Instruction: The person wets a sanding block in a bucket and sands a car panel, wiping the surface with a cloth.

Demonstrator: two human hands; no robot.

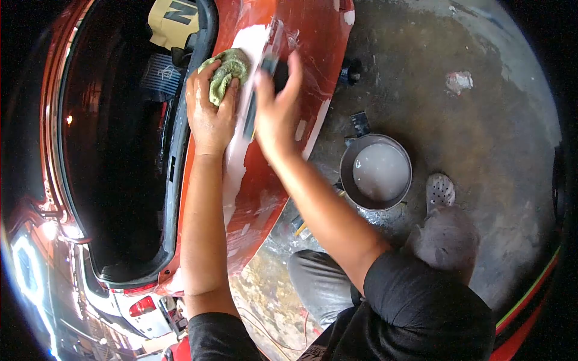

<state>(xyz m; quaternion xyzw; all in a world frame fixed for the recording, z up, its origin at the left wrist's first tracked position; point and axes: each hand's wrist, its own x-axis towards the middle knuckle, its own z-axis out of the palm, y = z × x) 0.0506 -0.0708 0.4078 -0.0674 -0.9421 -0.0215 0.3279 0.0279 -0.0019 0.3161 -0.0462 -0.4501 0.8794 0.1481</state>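
My left hand (pixel 208 123) is closed on a crumpled green cloth (pixel 230 67), pressed against the upper edge of the car's red body panel (pixel 289 150). Right beside it, my right hand (pixel 278 111) is blurred by motion. Its fingers and thumb are around a dark, flat block (pixel 250 117) lying along the panel; the block looks like a sanding block, though the blur hides its detail. Under both hands the panel is wet, with white patches (pixel 236 174) showing through the red paint.
A round bucket (pixel 402 198) of cloudy whitish water stands on the concrete floor (pixel 487 144) to the right. My shoe (pixel 440 191) is near it. Left of the panel is the car's open dark interior (pixel 114 180), edged by a black rubber seal (pixel 171 198). A crumpled scrap (pixel 459 82) lies on the floor.
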